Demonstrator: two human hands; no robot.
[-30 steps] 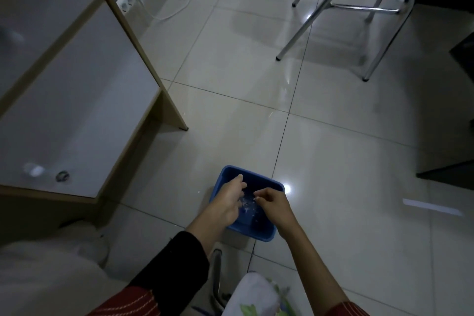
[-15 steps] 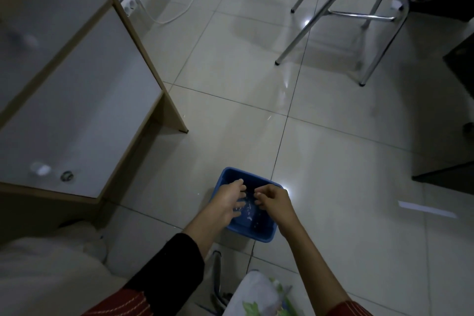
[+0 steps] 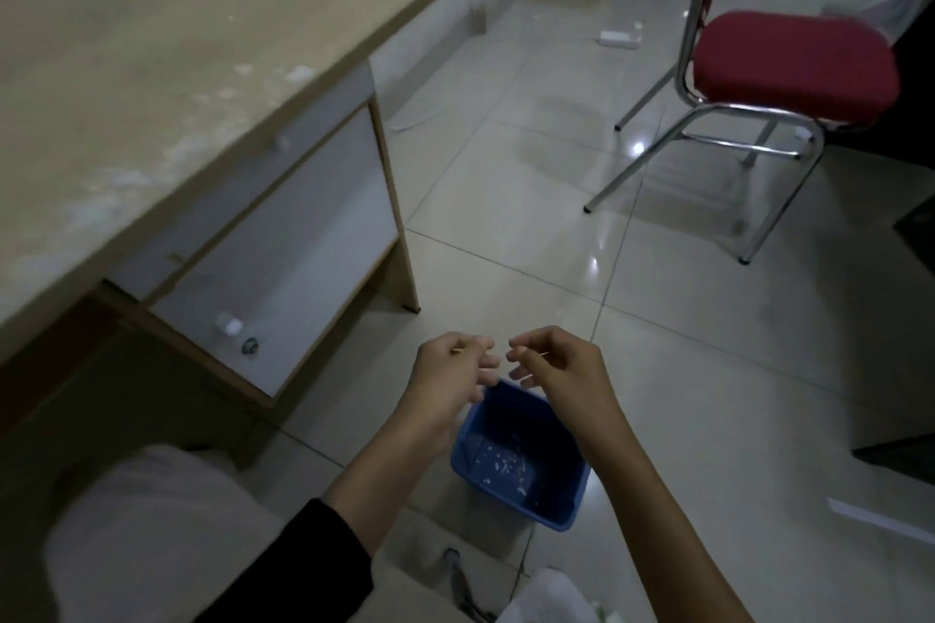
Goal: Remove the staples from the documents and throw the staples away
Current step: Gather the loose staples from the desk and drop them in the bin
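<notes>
Both hands, left (image 3: 448,377) and right (image 3: 554,364), loosely curled above blue bin (image 3: 571,503) of staples (image 3: 501,460); grip contents unclear; tiny, light, sharp, best pinched at crown.

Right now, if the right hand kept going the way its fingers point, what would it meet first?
The right hand points its fingers leftward at the left hand, so probably those fingertips first, though depth is unclear.

Two hands, the left (image 3: 445,377) and the right (image 3: 559,364). One blue bin (image 3: 521,463) holding many small staples (image 3: 501,460), too small to count. One desk (image 3: 152,81). One red chair (image 3: 789,61).
</notes>
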